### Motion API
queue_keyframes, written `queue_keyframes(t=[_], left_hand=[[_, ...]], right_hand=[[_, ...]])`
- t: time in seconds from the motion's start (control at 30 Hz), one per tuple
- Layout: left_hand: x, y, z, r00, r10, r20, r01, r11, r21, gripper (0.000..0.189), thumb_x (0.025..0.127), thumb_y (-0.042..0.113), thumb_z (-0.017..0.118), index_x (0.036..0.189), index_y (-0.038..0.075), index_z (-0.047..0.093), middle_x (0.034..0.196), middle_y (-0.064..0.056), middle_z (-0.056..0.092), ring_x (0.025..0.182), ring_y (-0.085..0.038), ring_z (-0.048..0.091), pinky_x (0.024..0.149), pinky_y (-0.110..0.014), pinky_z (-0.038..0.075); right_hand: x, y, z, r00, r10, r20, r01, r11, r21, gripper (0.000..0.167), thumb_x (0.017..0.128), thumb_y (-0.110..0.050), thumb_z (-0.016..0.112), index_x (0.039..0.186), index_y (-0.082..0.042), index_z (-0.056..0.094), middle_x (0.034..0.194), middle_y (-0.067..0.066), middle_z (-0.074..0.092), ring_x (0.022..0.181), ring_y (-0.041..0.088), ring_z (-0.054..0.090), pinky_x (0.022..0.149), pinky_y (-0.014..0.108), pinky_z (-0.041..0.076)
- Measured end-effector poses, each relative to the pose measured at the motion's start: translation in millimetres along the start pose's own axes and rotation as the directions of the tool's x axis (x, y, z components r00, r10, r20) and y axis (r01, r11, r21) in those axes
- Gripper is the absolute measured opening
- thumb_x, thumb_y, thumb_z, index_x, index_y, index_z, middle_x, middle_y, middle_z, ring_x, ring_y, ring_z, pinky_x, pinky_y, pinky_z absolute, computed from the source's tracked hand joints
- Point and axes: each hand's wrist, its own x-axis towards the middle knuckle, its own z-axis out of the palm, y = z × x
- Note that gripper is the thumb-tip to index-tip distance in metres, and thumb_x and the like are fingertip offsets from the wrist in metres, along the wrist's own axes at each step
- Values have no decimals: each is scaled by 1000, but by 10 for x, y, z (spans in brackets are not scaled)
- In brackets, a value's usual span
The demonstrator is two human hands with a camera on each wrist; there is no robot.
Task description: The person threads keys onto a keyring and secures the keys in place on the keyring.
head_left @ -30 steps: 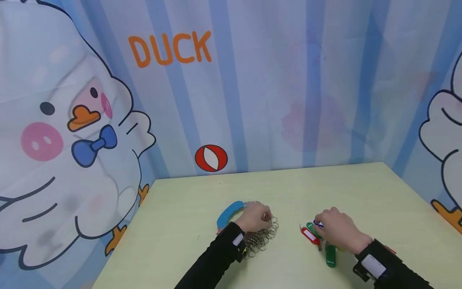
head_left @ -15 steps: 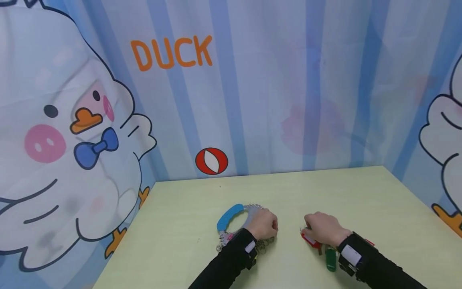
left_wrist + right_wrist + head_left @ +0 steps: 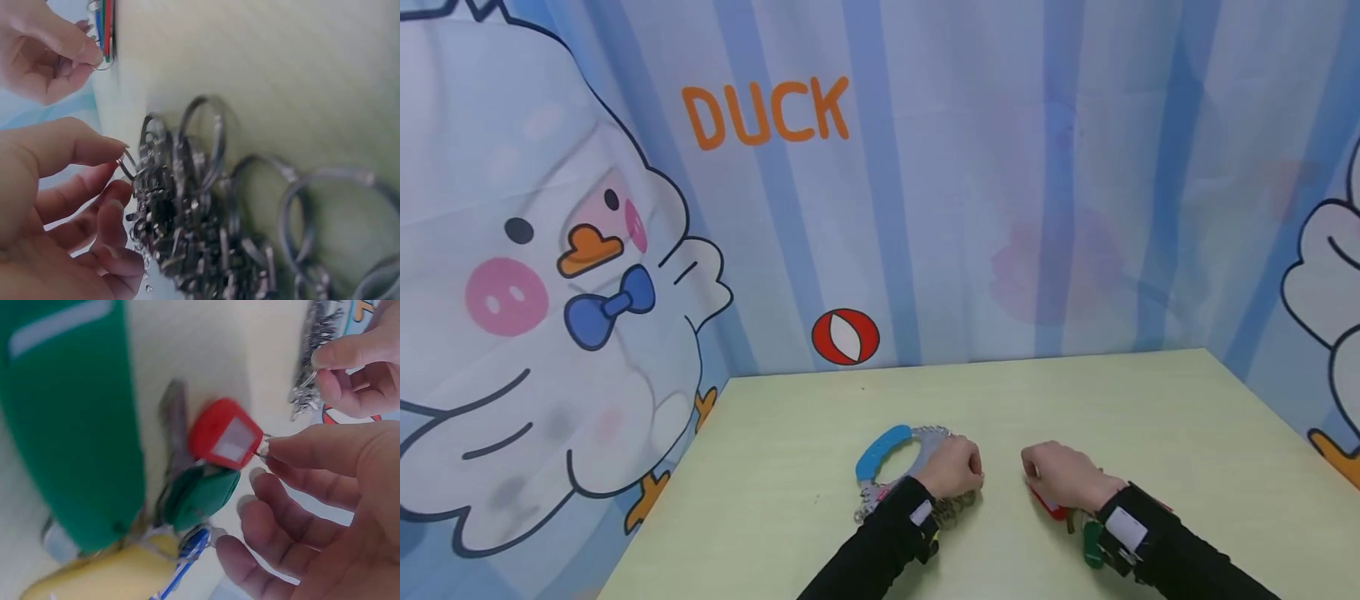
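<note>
My left hand is over a thick cluster of metal key rings on the table. In the left wrist view, its thumb and forefinger pinch one small ring at the cluster's edge. To the right, my right hand covers part of a group of key tags. In the right wrist view its thumb and forefinger pinch the wire ring of a red key tag with a white label. Close by lie a small green tag, a large green tag, a yellow tag and a blue one.
A hoop with a blue curved section and a grey one lies beside my left hand, partly hidden by the sleeve. A key rests near the red tag. Behind the pale table hangs a blue striped duck curtain.
My right hand has moved left onto the red tag's ring. My left hand has shifted slightly right and forward on the key ring cluster, baring more of the hoop.
</note>
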Motion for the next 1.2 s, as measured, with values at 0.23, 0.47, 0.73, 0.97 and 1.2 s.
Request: queue_keyframes(t=[0.23,0.47,0.73,0.97,1.2], left_hand=[[-21,-98,-90,996,47,-74,-60,982,-181,6,84,-2,67,80,2,64,72,-2,58,62,-5,45,59,-17,39],[-50,-173,-113,990,87,-113,-113,962,-248,7,83,-6,65,82,1,66,74,-6,62,64,-4,46,60,-17,39],[-81,-196,-114,992,56,-113,-88,948,-306,7,84,-4,66,82,3,63,76,-5,62,66,-5,47,62,-17,40],[-54,-228,-113,991,18,-136,-62,944,-324,11,85,-6,63,82,4,62,78,-4,61,67,-6,48,61,-17,40],[-68,-245,-112,989,7,-149,-58,938,-342,8,87,-2,62,85,6,63,78,-3,62,67,-4,49,62,-16,42]], right_hand=[[68,-63,-48,997,-82,12,75,957,282,11,88,-7,62,78,-9,58,75,-1,55,66,10,47,59,23,40],[168,-108,-20,990,-34,137,-61,773,632,15,97,-14,53,90,-1,54,90,8,62,79,15,53,66,28,44],[280,-196,78,975,49,217,-204,581,788,19,101,-16,43,98,2,48,88,10,59,77,16,60,72,32,52],[340,-247,127,967,-11,256,-221,466,857,17,101,-13,44,101,4,46,75,3,49,64,13,55,64,27,50],[350,-272,204,970,3,242,-208,525,825,14,99,-9,49,106,2,43,78,7,57,58,13,53,54,25,45]])
